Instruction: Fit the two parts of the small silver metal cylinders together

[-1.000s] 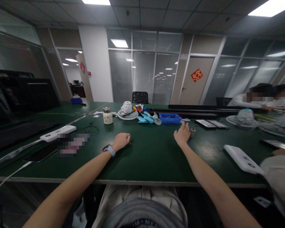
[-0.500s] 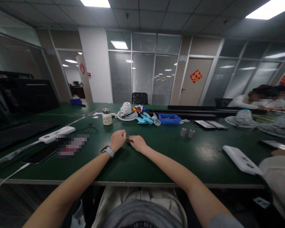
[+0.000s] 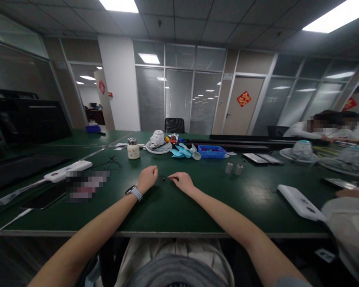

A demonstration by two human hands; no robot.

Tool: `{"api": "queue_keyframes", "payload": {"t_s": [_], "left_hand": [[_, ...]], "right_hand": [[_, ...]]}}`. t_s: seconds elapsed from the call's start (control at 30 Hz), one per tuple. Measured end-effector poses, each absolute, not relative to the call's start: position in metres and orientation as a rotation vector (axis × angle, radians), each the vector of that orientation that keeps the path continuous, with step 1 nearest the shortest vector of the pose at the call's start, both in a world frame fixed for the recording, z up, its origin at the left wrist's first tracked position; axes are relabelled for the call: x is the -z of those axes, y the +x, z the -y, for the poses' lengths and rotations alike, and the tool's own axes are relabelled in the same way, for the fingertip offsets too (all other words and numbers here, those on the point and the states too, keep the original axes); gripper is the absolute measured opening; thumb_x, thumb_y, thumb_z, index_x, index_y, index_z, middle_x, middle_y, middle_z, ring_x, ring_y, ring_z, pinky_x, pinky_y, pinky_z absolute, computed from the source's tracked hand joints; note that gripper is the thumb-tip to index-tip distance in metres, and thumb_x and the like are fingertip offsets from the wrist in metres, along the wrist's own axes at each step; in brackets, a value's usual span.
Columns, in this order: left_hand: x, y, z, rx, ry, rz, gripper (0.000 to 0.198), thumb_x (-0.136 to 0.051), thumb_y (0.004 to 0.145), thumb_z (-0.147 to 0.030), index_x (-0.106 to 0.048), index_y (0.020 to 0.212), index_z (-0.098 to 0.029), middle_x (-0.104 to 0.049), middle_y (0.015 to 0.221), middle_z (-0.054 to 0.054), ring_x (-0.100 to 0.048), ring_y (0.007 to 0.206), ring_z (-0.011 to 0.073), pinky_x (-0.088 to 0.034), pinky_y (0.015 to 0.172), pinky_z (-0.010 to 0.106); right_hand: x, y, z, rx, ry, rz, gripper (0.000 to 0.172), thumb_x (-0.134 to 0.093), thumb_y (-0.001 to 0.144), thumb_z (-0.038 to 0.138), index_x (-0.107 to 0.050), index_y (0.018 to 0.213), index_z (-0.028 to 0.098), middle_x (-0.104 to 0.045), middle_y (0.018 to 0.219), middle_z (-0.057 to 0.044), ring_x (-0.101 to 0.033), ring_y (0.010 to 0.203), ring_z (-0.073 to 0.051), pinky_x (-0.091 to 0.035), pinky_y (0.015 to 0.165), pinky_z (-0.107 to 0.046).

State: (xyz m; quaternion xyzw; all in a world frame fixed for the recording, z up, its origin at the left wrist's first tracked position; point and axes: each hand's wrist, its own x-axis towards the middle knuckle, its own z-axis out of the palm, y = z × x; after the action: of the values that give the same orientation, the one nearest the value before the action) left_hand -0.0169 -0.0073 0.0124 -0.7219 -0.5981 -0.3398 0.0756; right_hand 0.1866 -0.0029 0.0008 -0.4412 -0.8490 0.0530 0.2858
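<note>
A tiny dark object [image 3: 163, 179], too small to name, lies on the green table [image 3: 227, 207] between my two hands. My left hand [image 3: 148, 178], with a watch [image 3: 134, 192] on its wrist, rests to the left of it with curled fingers. What those fingers hold, if anything, is hidden. On the other side, my right hand [image 3: 183, 182] has its fingers stretched out toward the small object, apart from it, and nothing shows in them.
Beyond my hands stand a cream jar [image 3: 133, 150], a white fan part [image 3: 158, 142], light-blue pieces [image 3: 182, 150] and a blue basket [image 3: 212, 152]. Two grey cylinders [image 3: 229, 168] and a white device [image 3: 301, 202] lie to the right. A power strip [image 3: 68, 171] is at left; co-workers sit at right.
My hands were nearly touching around something small; the right hand has drawn back to the right. The small dark object now shows on the table between them.
</note>
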Motion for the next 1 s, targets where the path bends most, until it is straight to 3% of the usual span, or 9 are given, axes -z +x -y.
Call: {"api": "queue_keyframes", "payload": {"t_s": [0.23,0.43,0.7,1.0], "left_hand": [[-0.011,-0.019,0.005,1.015,-2.194,1.82,0.026,-0.037,0.087,-0.02,-0.051,0.065,-0.02,-0.058,0.07,0.004,-0.048,0.065,0.0166,-0.027,0.061,0.029],[-0.012,-0.019,0.005,0.992,-2.185,1.826,0.026,-0.038,0.086,-0.019,-0.053,0.066,-0.02,-0.06,0.071,0.004,-0.05,0.066,0.0169,-0.028,0.061,0.028],[-0.013,-0.02,0.006,1.02,-2.213,1.786,0.027,-0.038,0.087,-0.02,-0.05,0.063,-0.02,-0.058,0.068,0.003,-0.049,0.064,0.0165,-0.028,0.06,0.029],[-0.013,-0.018,0.006,0.977,-2.275,1.803,0.029,-0.037,0.087,-0.02,-0.053,0.063,-0.02,-0.06,0.068,0.004,-0.05,0.064,0.017,-0.028,0.06,0.029]], "right_hand": [[0.0,0.193,-0.006,-0.187,-1.095,2.284,0.045,-0.059,0.086,0.052,-0.063,0.124,0.029,-0.064,0.126,-0.002,-0.06,0.115,-0.02,-0.046,0.098,-0.032],[0.002,0.152,-0.009,-0.242,-1.089,2.378,0.025,-0.057,0.091,0.031,-0.071,0.111,0.032,-0.07,0.114,0.003,-0.064,0.11,-0.018,-0.045,0.099,-0.029],[-0.001,0.168,-0.006,-0.185,-1.081,2.287,0.025,-0.054,0.092,0.026,-0.071,0.11,0.031,-0.072,0.11,0.005,-0.066,0.104,-0.015,-0.046,0.095,-0.024],[-0.036,0.355,-0.034,0.44,-1.751,1.51,0.034,-0.045,0.095,0.031,-0.069,0.117,0.021,-0.071,0.109,-0.012,-0.065,0.097,-0.023,-0.045,0.088,-0.033]]}}
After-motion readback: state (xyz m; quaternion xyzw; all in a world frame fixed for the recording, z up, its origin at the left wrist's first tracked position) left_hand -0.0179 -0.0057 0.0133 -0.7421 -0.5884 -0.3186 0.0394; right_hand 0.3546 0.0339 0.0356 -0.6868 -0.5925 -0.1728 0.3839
